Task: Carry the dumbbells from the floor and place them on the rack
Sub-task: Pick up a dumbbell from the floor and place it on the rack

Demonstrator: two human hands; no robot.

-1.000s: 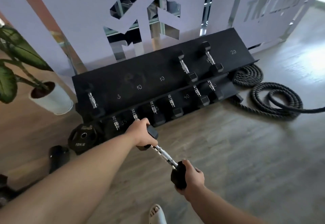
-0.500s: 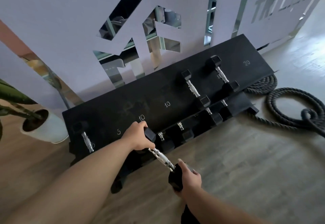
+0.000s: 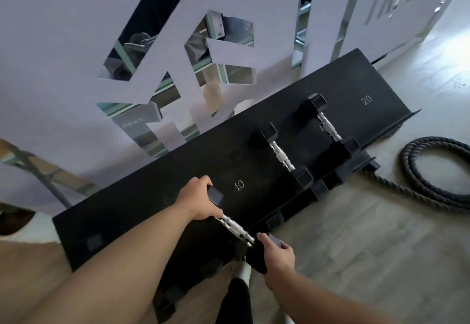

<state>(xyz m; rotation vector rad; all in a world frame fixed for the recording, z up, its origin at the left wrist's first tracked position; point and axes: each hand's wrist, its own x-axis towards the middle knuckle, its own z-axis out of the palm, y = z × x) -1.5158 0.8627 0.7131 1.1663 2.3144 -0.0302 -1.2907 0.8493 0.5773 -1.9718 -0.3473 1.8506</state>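
I hold a black hex dumbbell with a chrome handle over the top shelf of the black rack, beside a white "10" mark. My left hand grips its far head. Its near head, at the shelf's front edge, is in the grip of my right hand. Two more dumbbells lie on the same shelf to the right, one in the middle and one farther right.
A thick black rope lies coiled on the wooden floor to the right of the rack. A white wall panel with mirrored cut-outs stands right behind the rack. The lower shelf's dumbbells are mostly hidden under the top shelf.
I have come closer to the rack, and the dumbbell has moved forward and up from above the floor to over the top shelf by the "10" mark. Both hands kept their grip.
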